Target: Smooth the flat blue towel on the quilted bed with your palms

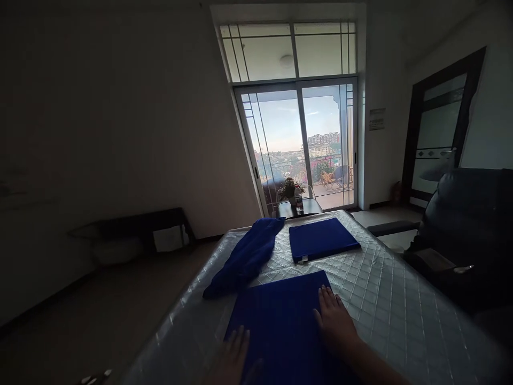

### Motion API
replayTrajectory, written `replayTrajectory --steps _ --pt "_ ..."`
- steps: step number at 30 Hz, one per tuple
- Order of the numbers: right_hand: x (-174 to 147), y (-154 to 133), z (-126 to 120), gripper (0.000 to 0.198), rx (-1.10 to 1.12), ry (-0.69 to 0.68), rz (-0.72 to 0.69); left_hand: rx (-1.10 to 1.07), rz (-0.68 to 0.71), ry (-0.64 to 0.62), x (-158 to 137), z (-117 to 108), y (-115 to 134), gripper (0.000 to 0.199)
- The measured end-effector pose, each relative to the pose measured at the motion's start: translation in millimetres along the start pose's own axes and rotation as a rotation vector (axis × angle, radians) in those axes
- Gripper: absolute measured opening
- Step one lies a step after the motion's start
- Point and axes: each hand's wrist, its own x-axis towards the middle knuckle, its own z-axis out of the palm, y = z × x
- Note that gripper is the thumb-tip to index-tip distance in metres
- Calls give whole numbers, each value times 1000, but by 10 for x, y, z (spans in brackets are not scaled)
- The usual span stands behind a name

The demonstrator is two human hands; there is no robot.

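Observation:
A flat blue cloth (pixel 286 315) lies spread on the covered table, its near end running out of the picture. My right hand (pixel 334 315) rests flat along its right edge, fingers stretched out. On the left edge lies my left hand (pixel 236 350), its fingers extended and slightly blurred. Beyond sits a neatly folded blue cloth (pixel 324 238) with a small white tag at its near edge. To its left is a loosely bunched blue cloth (pixel 250 254), whose near end meets the spread cloth.
The silvery quilted table cover (pixel 385 289) reaches to the table's edges. A black chair (pixel 473 224) stands at the right. Past the far end, a small table (pixel 308 207) bears a plant and a bottle before sliding glass doors (pixel 296 144). A dark low bench (pixel 140 227) is along the left wall.

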Motion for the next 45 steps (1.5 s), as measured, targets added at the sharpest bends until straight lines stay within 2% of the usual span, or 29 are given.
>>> replayTrajectory --steps 2,5,7,9,11,14,17,25,28,33,38,45 --pt "22 6 15 66 -21 4 12 -62 154 -90 256 -142 408 61" --pt "52 35 44 64 -39 27 0 -178 355 -121 621 -302 1101 64" --pt "57 62 55 62 -35 35 -46 -247 428 -133 810 -330 1452 61" --pt "53 83 54 62 -33 31 -81 -302 462 -138 938 -282 1650 59" --pt "47 94 47 63 -35 25 -94 -330 441 -131 1006 -186 1701 58" --pt "45 94 41 62 -19 21 -80 -313 370 -137 1018 -61 1586 57" --pt "47 80 35 64 16 39 -45 -267 293 -185 962 -44 1340 60" --pt "43 73 27 65 37 4 -17 -216 -43 -207 742 -100 386 64" --pt "54 98 74 65 24 12 -11 -243 -185 -202 688 -80 131 68" --pt "79 116 124 65 -28 38 -20 -273 -186 -144 653 -72 37 74" --pt "103 126 141 65 -48 36 -14 -265 -164 -180 657 -66 14 78" --pt "138 184 196 65 -77 68 -43 -221 -158 -166 664 -10 -84 78"
